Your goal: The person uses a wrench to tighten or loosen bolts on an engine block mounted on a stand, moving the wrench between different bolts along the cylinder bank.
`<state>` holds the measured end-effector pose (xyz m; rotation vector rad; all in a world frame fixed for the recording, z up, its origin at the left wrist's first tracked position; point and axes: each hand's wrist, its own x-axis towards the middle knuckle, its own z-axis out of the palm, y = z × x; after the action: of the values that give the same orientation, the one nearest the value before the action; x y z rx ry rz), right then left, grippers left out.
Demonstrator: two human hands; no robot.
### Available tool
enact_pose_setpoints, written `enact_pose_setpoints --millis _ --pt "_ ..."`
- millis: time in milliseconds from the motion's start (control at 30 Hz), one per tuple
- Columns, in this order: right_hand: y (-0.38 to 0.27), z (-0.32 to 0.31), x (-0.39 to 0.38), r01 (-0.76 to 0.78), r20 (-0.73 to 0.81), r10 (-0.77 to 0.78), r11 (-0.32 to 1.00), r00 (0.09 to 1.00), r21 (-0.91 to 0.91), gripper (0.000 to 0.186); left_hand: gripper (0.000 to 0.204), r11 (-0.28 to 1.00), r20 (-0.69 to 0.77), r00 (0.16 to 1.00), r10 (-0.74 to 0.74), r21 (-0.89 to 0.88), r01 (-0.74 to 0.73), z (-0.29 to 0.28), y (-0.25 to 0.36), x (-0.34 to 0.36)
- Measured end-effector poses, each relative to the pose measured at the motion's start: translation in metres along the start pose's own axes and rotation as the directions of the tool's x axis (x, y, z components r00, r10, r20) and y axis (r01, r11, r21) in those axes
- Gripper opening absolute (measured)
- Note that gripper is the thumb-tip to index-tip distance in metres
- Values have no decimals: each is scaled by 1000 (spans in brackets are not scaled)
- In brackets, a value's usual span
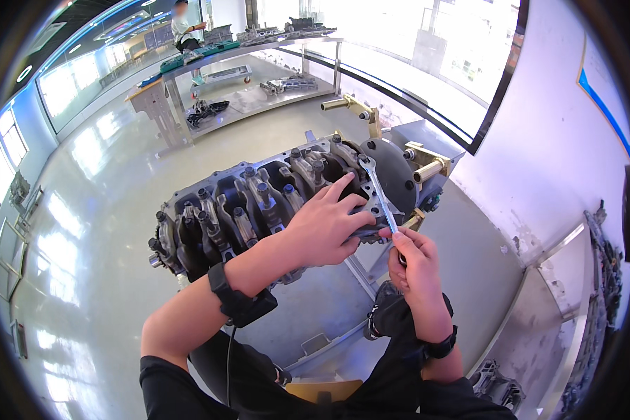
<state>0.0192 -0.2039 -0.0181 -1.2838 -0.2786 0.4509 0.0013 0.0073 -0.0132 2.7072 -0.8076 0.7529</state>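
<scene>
An engine block (182,189) lies on a stand with its crankshaft (224,185) and a row of bolted bearing caps (262,196) facing up. My right hand (414,262) is closed around the lower end of a silver wrench (381,192). The wrench slants up and left, its head at a bolt (363,159) near the block's right end; whether it is seated on the bolt I cannot tell. My left hand (329,220) rests over the block's near right side, empty, fingers spread, the index fingertip close to the wrench shaft.
Brass-coloured arms (430,170) of the stand stick out at the block's right end. Beyond stands a metal workbench (259,50) with engine parts, and a person (183,31) behind it. A metal rack (539,315) with parts is at the right. A cable (229,357) hangs from my left wrist.
</scene>
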Motion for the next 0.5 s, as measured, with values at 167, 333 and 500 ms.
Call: enact_pose_setpoints --millis 167,333,500 --pt "-13 -13 5 -32 38 30 999 999 36 25 37 1000 46 999 -28 -4 28 -1 2 2" --pt "-29 -29 14 -67 46 64 996 997 53 25 34 1000 13 1000 -11 -5 11 0 0 1" --pt "-30 -63 37 -72 39 69 993 997 91 28 35 1000 14 1000 -4 1 4 2 1 3"
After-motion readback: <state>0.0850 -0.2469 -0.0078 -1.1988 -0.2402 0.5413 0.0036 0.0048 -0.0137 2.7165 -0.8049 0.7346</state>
